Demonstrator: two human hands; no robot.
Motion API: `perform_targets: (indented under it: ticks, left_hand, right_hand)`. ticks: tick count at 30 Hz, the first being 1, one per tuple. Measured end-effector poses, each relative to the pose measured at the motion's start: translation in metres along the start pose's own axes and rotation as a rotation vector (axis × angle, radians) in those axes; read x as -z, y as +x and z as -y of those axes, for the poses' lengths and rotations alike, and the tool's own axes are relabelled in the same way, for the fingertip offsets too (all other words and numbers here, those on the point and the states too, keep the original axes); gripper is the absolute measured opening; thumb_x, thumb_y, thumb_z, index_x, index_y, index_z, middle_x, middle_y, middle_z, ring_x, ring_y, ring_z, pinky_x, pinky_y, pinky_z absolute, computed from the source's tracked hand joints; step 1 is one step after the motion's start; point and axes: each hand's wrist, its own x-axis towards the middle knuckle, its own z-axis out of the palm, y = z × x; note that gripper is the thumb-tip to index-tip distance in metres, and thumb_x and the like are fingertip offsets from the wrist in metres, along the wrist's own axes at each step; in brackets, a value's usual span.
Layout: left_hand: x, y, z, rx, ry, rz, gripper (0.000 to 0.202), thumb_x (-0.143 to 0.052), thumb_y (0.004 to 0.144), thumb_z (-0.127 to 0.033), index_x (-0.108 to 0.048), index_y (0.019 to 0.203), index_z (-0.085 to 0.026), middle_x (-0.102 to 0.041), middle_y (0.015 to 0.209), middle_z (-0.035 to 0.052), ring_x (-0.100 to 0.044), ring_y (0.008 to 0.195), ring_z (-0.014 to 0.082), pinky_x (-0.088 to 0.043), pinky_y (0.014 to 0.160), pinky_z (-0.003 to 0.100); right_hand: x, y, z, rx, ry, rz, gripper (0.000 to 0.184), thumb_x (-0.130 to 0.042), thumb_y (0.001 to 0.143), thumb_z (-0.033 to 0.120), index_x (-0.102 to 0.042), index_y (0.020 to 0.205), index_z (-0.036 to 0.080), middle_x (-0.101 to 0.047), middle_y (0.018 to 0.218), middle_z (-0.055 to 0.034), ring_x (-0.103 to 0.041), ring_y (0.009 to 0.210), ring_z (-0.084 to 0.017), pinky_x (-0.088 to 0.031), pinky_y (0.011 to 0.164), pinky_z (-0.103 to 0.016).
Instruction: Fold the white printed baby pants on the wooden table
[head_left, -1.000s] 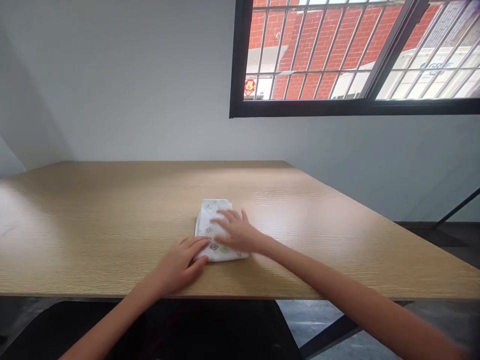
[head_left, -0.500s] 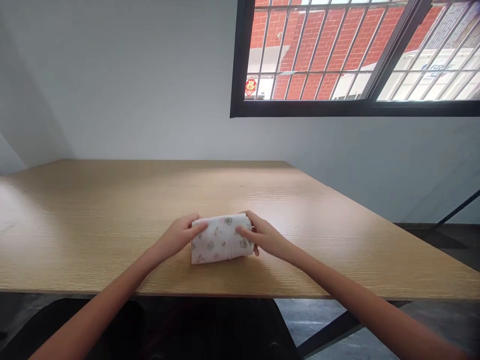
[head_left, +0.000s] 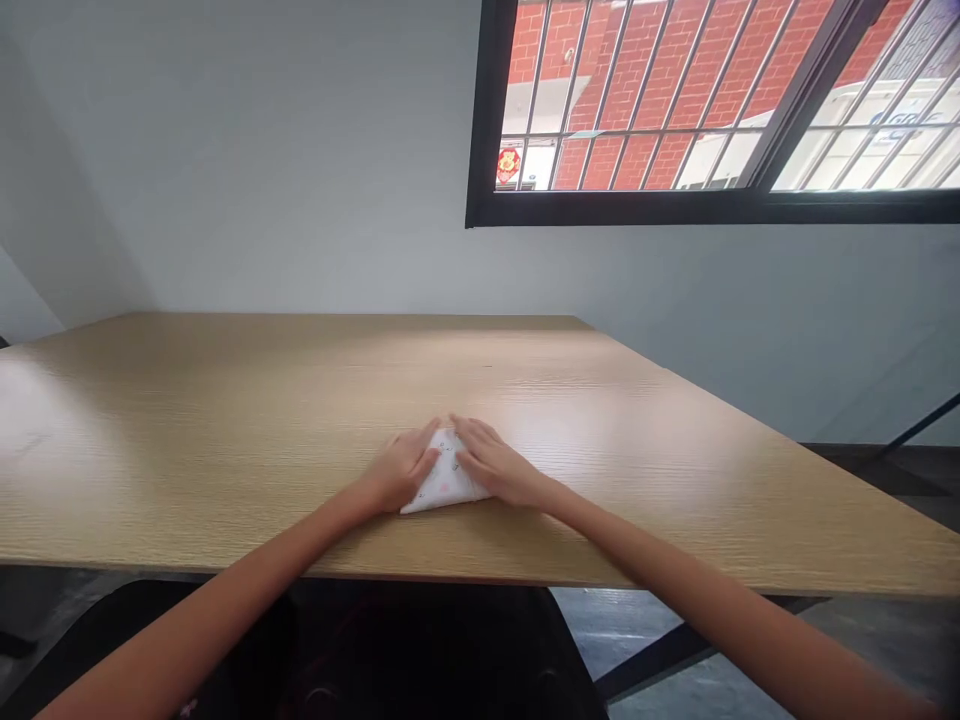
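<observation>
White folded cloth with small prints (head_left: 445,482) lies on the pale wood-grain table (head_left: 262,430), sides hidden beneath the bare left hand (head_left: 399,472) and right hand (head_left: 501,468); blurred fingers touch it, grip unclear.

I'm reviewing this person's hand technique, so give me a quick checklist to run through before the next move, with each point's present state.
1. Left hand on the white printed cloth: ok, it lies over the cloth's left side.
2. Right hand on the cloth: ok, it lies over the right side.
3. Cloth set back from the near edge of the table: ok, a strip of tabletop shows between them.
4. Whole outline of the cloth in sight: not ok, the hands cover much of both sides.
5. Layers under the top surface lined up: cannot tell, they are hidden.
</observation>
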Motion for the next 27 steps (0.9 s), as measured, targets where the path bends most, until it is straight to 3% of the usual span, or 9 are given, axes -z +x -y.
perform_targets:
  ticks: [2,4,8,12,16,19,21,24,27]
  left_hand:
    - [0.006,-0.007,0.011,0.044,-0.048,0.047,0.053,-0.02,0.092,-0.039,-0.026,0.136,-0.012,-0.031,0.141,0.0091,-0.027,0.129,0.0203,-0.02,0.106,0.038]
    - [0.014,-0.012,0.018,0.108,-0.154,0.013,0.053,-0.022,0.092,-0.041,-0.028,0.136,-0.012,-0.032,0.14,0.0086,-0.028,0.128,0.0204,-0.021,0.106,0.037]
    - [0.024,-0.022,0.015,0.14,-0.433,-0.052,0.043,-0.032,0.088,-0.039,-0.042,0.125,-0.017,-0.05,0.126,0.0071,-0.047,0.113,0.0201,-0.038,0.094,0.032]
    - [0.025,-0.052,-0.005,0.181,-0.465,-0.054,0.028,-0.043,0.084,-0.038,-0.051,0.102,-0.019,-0.06,0.098,0.0042,-0.056,0.088,0.0191,-0.045,0.077,0.031]
    - [0.022,-0.089,-0.031,0.136,-0.449,-0.021,0.016,-0.046,0.082,-0.032,-0.053,0.089,-0.019,-0.059,0.089,0.0017,-0.054,0.084,0.0167,-0.043,0.075,0.028]
    - [0.02,-0.095,-0.034,0.106,-0.429,0.005,0.01,-0.043,0.079,-0.02,-0.054,0.077,-0.019,-0.057,0.081,0.0014,-0.052,0.079,0.0162,-0.041,0.072,0.028]
    - [0.018,-0.089,-0.027,0.202,-0.435,-0.063,0.009,-0.042,0.076,-0.018,-0.051,0.076,-0.018,-0.055,0.079,0.0023,-0.051,0.078,0.0173,-0.042,0.071,0.03]
    - [0.013,-0.075,-0.014,0.333,-0.53,-0.174,0.022,-0.046,0.074,-0.026,-0.049,0.094,-0.016,-0.054,0.096,0.0067,-0.052,0.091,0.0212,-0.043,0.078,0.034]
    - [0.01,-0.064,-0.013,0.383,-0.614,-0.247,0.041,-0.05,0.072,-0.033,-0.046,0.108,-0.015,-0.054,0.105,0.0091,-0.051,0.1,0.0251,-0.042,0.086,0.039]
  right_hand:
    - [0.007,-0.013,-0.017,-0.081,0.11,-0.013,0.056,-0.024,0.09,0.043,-0.027,0.136,0.011,-0.029,0.138,-0.0132,-0.028,0.127,-0.024,-0.027,0.104,-0.043]
    - [0.015,-0.03,-0.025,-0.159,0.287,-0.044,0.055,-0.027,0.088,0.045,-0.033,0.132,0.013,-0.037,0.133,-0.0125,-0.034,0.123,-0.025,-0.03,0.102,-0.044]
    - [0.02,-0.049,-0.017,-0.101,0.652,-0.054,0.063,-0.047,0.076,0.027,-0.026,0.134,0.019,-0.039,0.133,-0.0071,-0.04,0.119,-0.021,-0.036,0.099,-0.037]
    - [0.01,-0.028,-0.012,-0.054,0.75,-0.095,0.062,-0.043,0.064,0.01,-0.039,0.126,0.017,-0.044,0.129,-0.005,-0.042,0.117,-0.019,-0.035,0.1,-0.033]
    - [-0.003,0.009,-0.003,-0.028,0.725,-0.136,0.046,-0.037,0.065,0.004,-0.055,0.106,0.014,-0.057,0.111,-0.0044,-0.05,0.104,-0.016,-0.039,0.094,-0.03]
    - [-0.014,0.028,0.01,0.028,0.626,-0.147,0.038,-0.033,0.071,0.001,-0.057,0.097,0.013,-0.06,0.101,-0.005,-0.054,0.094,-0.014,-0.042,0.086,-0.027]
    - [-0.017,0.033,0.017,0.135,0.467,-0.142,0.039,-0.031,0.071,-0.002,-0.057,0.097,0.012,-0.06,0.099,-0.0055,-0.053,0.092,-0.013,-0.042,0.084,-0.026]
    - [-0.01,0.035,0.029,0.334,0.041,-0.164,0.032,-0.036,0.075,0.0,-0.057,0.098,0.009,-0.059,0.096,-0.0091,-0.051,0.09,-0.016,-0.041,0.082,-0.03]
    - [0.011,0.036,0.058,0.563,-0.388,-0.161,0.022,-0.038,0.084,0.012,-0.06,0.083,0.008,-0.057,0.09,-0.0108,-0.049,0.083,-0.02,-0.041,0.075,-0.036]
